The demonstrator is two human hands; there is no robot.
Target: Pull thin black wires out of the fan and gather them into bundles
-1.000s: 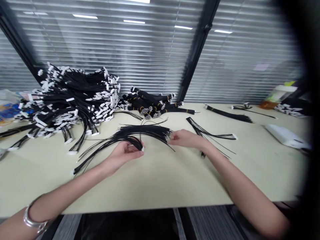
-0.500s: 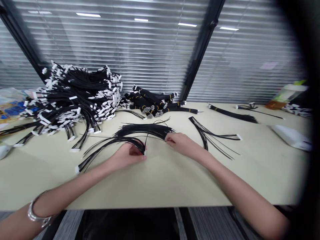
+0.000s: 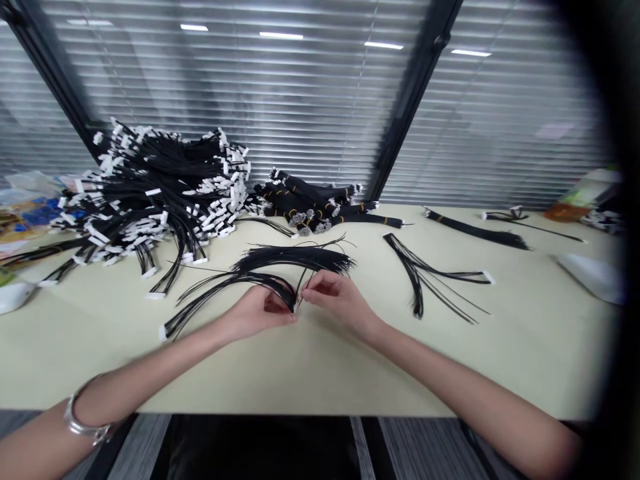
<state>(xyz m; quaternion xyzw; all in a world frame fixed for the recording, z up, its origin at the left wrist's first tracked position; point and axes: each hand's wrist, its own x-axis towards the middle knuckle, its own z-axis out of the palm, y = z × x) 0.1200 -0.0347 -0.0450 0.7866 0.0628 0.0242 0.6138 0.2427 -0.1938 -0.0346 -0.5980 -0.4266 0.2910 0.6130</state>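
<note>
My left hand (image 3: 257, 310) is closed on one end of a wire harness (image 3: 210, 290), a spray of black wires. A white connector (image 3: 163, 333) at the harness's other end lies on the table to the left. Close beside it, my right hand (image 3: 330, 293) pinches a thin black wire (image 3: 301, 283) next to the white connector at my left fingertips. Whether the wire's tip is inside that connector, I cannot tell. Just behind both hands lies a loose bundle of black wires (image 3: 295, 257).
A large heap of wire harnesses (image 3: 165, 180) with white connectors fills the back left. Banded wire bundles (image 3: 315, 200) are piled at the back middle. To the right lie another harness (image 3: 425, 273), a banded bundle (image 3: 475, 229) and a white object (image 3: 595, 277).
My right hand has come from the loose wire bundle leftward and toward me, up to the connector at my left fingertips. My left hand keeps its hold on the harness.
</note>
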